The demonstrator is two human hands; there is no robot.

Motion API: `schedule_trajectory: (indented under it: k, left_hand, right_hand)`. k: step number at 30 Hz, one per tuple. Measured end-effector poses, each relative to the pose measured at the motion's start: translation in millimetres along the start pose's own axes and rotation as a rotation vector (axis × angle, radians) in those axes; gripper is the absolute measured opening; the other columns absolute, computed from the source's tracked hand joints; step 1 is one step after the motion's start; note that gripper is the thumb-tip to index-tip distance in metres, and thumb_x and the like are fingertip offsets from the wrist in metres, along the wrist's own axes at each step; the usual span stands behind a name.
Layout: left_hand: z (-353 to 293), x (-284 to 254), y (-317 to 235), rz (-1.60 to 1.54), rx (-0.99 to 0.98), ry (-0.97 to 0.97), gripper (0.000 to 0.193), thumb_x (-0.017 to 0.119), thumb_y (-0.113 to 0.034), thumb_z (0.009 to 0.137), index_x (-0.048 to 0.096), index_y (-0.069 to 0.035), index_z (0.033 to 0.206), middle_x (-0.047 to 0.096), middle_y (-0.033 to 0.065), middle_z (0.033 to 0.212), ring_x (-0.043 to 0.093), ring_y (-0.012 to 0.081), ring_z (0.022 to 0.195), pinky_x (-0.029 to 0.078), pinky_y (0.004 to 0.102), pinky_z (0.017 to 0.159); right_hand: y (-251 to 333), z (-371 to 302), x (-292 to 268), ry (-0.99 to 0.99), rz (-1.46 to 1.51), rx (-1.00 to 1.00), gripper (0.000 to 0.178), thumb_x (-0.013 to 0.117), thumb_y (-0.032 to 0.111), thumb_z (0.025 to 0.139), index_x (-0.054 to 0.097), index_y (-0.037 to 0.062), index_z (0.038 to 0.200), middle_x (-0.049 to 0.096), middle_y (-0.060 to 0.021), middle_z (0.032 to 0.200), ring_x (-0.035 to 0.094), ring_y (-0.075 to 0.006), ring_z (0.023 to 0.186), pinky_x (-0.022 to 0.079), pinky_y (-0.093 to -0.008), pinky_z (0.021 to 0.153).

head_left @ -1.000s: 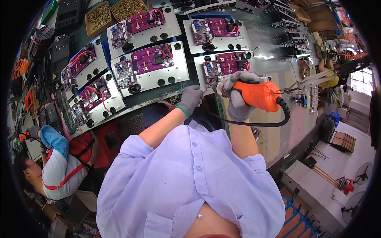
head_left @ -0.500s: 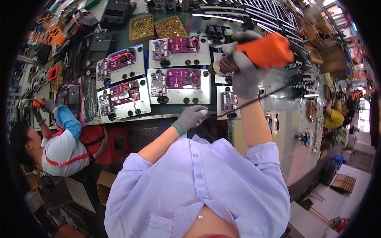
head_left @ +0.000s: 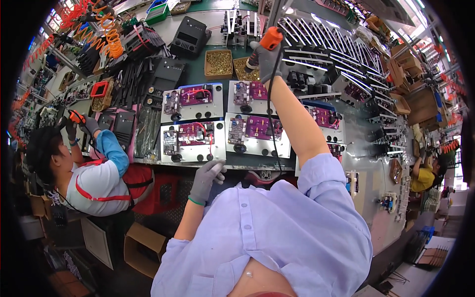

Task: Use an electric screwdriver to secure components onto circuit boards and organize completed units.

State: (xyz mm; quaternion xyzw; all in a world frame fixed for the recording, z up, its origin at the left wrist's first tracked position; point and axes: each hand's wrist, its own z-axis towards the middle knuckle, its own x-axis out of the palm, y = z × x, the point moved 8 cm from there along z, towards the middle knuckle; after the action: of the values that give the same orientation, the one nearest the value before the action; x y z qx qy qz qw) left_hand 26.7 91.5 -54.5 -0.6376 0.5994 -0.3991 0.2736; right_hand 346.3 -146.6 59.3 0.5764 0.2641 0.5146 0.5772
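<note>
My right hand [head_left: 267, 58], in a grey glove, reaches far forward and is closed around an orange electric screwdriver [head_left: 271, 37]. The tool's dark front end points down at a cardboard box [head_left: 234, 70] of small brass-coloured screws; whether its tip touches them cannot be made out. A black cord hangs from the tool, across a metal plate with a purple circuit board [head_left: 257, 127]. My left hand [head_left: 207, 181], gloved in grey with a green cuff, is held at the bench's near edge, below another plate with a purple board [head_left: 192, 132]. Its fingers are curled together; anything in them is hidden.
A second screw box [head_left: 217, 76] stands to the left. Several more board-bearing plates lie in rows. Metal strips [head_left: 316, 42] and black parts cover the far right. A co-worker [head_left: 99, 185] sits at left with an orange tool; another person [head_left: 424, 173] is far right.
My right hand has carried the screwdriver forward and left, from above the right-hand plates to the screw box. My left hand has drawn back leftward. The whole view has shifted.
</note>
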Motion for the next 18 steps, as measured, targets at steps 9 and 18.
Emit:
schedule_trajectory:
  k: [9, 18]
  left_hand:
    - [10, -29, -16, 0.018, 0.125, 0.022, 0.032, 0.053, -0.02, 0.089, 0.06, 0.001, 0.113, 0.062, 0.0061, 0.088, 0.055, 0.0074, 0.068, 0.047, 0.0207, 0.06]
    - [25, -70, 4, -0.014, 0.09, 0.068, 0.029, 0.053, -0.018, 0.09, 0.061, 0.001, 0.11, 0.062, 0.0065, 0.086, 0.056, 0.0094, 0.069, 0.048, 0.0221, 0.06]
  right_hand:
    - [-37, 46, -29, 0.202, -0.804, -0.052, 0.043, 0.079, 0.029, 0.064, 0.058, 0.0075, 0.096, 0.064, -0.0053, 0.083, 0.062, -0.0213, 0.075, 0.049, -0.0347, 0.072]
    - [-12, 12, -73, 0.232, -0.428, 0.007, 0.026, 0.075, 0.013, 0.068, 0.055, 0.0061, 0.083, 0.058, -0.0001, 0.075, 0.057, -0.0112, 0.07, 0.048, -0.0279, 0.066]
